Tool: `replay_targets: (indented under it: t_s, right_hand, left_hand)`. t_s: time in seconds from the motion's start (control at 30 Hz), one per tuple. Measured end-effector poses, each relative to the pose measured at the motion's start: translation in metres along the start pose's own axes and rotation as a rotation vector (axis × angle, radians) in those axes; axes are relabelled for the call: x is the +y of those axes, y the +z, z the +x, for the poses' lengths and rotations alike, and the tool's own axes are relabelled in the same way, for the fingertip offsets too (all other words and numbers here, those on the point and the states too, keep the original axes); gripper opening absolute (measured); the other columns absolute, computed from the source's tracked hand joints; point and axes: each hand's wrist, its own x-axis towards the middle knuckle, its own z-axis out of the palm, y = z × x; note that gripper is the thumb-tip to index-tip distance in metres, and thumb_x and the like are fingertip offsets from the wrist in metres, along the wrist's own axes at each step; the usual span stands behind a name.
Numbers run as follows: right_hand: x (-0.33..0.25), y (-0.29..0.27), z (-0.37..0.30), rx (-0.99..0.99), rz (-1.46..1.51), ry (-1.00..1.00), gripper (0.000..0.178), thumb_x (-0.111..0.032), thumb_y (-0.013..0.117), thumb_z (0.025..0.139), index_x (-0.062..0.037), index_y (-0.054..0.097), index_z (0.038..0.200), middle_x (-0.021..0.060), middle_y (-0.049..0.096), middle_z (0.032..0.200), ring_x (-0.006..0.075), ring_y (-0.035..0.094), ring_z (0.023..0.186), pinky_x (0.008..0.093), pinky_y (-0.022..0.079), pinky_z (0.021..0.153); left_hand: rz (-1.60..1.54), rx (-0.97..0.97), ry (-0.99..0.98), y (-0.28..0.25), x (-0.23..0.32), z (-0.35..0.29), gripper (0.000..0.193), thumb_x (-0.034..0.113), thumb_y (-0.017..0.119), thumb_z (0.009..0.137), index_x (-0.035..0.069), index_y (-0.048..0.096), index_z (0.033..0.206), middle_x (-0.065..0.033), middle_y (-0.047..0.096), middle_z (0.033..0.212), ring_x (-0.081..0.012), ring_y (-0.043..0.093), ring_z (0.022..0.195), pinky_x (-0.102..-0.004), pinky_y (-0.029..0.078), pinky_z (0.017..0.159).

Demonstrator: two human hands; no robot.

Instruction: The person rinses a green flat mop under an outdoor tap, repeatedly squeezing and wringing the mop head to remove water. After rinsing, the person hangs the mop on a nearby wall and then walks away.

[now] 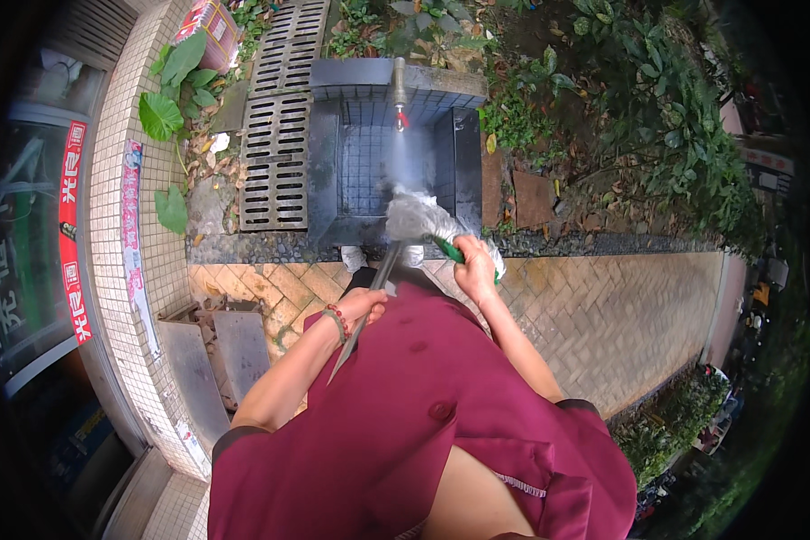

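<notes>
My left hand (362,306) is closed around the grey pole (388,266) of a mop. The pole slants from the basin's front edge back toward my body. The wet white mop head (418,216) lies at the near rim of the tiled basin (355,202). My right hand (474,263) is closed on a green part (447,248) beside the mop head, and whitish strands show past its fingers. Above the basin, a tap with a red handle (402,117) runs, and its water falls toward the mop head.
A slotted drain grate (274,162) runs along the basin's left side. Plants (639,108) grow on the right. Grey slabs (243,346) lean low by the tiled wall (166,297) at left. Brick paving (621,315) stretches to the right.
</notes>
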Motion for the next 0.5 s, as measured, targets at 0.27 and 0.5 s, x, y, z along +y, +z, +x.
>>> replay_targets:
  t_s: [0.27,0.5]
  right_hand:
    - [0.044,-0.009,0.084,0.263,0.355,0.236,0.027,0.012,0.044,0.064,-0.0037,0.055,0.084,0.0011,0.051,0.072,0.0103,0.049,0.07,0.0238,0.041,0.064]
    - [0.011,0.01,0.155,0.173,0.192,0.257,0.031,0.001,0.049,0.07,-0.0062,0.059,0.098,0.0157,0.063,0.095,0.033,0.059,0.09,0.0383,0.045,0.079]
  left_hand:
    - [-0.052,0.003,0.07,-0.003,0.039,0.007,0.017,0.02,0.05,0.093,0.005,0.048,0.085,0.0015,0.045,0.06,-0.0063,0.04,0.048,-0.0207,0.031,0.042]
    - [-0.218,-0.001,0.038,-0.021,0.069,0.024,0.021,0.024,0.046,0.098,0.003,0.048,0.097,0.0011,0.042,0.062,-0.0073,0.037,0.047,-0.0219,0.031,0.041]
